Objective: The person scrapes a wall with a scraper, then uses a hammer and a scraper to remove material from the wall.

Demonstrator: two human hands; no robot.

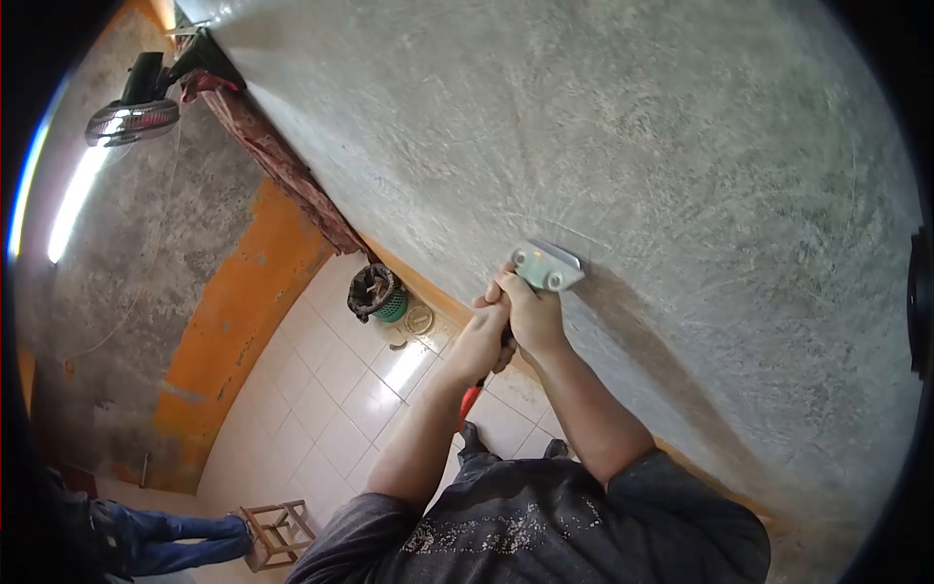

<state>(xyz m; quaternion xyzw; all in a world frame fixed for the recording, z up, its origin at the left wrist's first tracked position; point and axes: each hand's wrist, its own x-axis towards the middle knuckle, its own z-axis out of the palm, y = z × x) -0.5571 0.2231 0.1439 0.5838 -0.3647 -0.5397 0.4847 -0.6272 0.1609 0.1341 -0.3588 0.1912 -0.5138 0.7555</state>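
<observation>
Both my hands are closed around a scraper [547, 267], whose pale head and metal blade lie against the grey wall [700, 165]. My right hand [533, 310] grips it close behind the head, thumb up near the blade clamp. Just below and to the left, my left hand [479, 341] is wrapped around the handle. A red part of the handle [469, 401] shows under the left hand, pointing down toward my feet. The stretch of handle between is mostly hidden by my fingers.
A green basket with a dark liner [390, 305] stands on the tiled floor [326, 409] by the wall. A fan [133, 119] hangs at upper left near rolled reddish cloth [277, 161]. At lower left, a person in jeans [175, 535] is by a wooden stool [277, 533].
</observation>
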